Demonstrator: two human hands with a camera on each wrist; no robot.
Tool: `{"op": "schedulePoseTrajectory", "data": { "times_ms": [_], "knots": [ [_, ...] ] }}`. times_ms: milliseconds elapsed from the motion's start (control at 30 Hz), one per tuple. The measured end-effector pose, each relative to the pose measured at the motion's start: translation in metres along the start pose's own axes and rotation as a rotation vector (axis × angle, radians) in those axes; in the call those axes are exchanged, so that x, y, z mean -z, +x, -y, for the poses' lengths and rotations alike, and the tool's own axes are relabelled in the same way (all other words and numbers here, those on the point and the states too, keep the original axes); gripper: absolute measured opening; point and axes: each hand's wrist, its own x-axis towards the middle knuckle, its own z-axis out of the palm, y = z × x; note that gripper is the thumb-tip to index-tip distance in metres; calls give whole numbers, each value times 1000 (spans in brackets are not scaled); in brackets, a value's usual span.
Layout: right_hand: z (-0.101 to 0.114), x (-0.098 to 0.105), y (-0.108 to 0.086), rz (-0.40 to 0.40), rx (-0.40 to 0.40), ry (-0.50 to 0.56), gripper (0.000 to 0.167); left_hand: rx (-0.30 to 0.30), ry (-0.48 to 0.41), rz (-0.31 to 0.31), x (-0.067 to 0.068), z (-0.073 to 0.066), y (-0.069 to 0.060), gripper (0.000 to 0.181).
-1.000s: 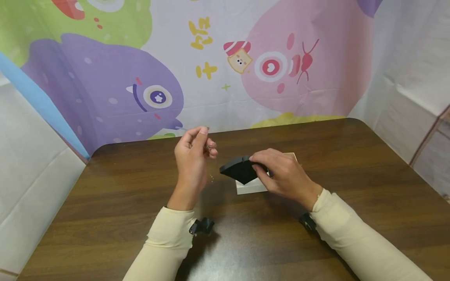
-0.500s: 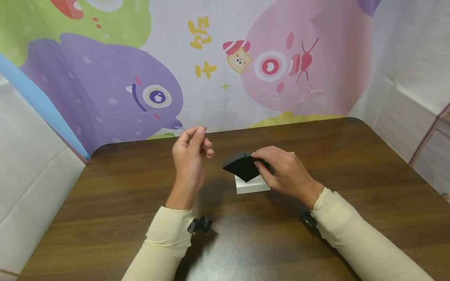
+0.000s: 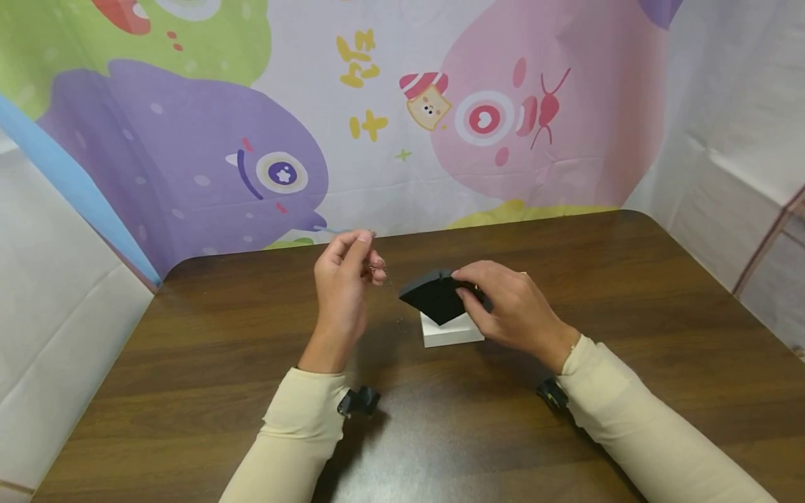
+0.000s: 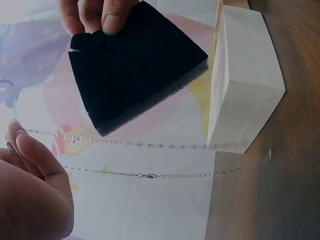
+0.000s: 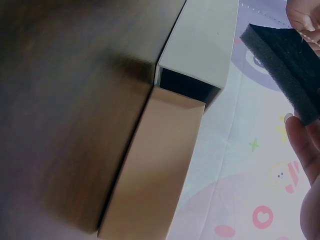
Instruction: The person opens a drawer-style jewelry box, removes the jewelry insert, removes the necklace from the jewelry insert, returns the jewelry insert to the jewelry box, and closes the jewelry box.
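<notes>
head view: left fingers (image 3: 361,246) pinch chain (image 4: 148,175), swung rightward; right fingers (image 3: 473,274) pinch black pad (image 3: 434,299).

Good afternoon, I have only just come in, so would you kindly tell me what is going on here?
A person is working with both hands at a wooden table. The left hand holds up a fine silvery chain, which hangs down with its clasp in view. The right hand pinches a black pad by its edge, off the table near a white box. A tan box part lies at that box's open end.
</notes>
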Motion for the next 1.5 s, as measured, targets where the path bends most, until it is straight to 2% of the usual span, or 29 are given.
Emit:
{"op": "schedulePoseTrajectory", "data": {
  "times_ms": [500, 633, 733, 933, 1200, 1333, 1500],
  "knots": [
    [1, 0, 0, -8, 0, -7, 24, 39, 31, 2, 7, 6, 5, 9],
    [0, 0, 0, -11, 2, -5, 24, 46, 47, 9, 10, 8, 5, 18],
    [0, -1, 0, -18, 10, -7, 25, 53, 73, 17, 11, 9, 6, 23],
    [0, 0, 0, -16, 4, -12, 27, 83, 135, 53, 13, 8, 7, 17],
    [0, 0, 0, -21, 6, -14, 28, 133, 229, 100, 18, 8, 9, 18],
    [0, 0, 0, -21, 3, -20, 27, 129, 293, 120, 20, 11, 9, 18],
    [0, 0, 0, -12, -5, -18, 26, 114, 338, 113, 24, 14, 9, 17]
  ]
}}
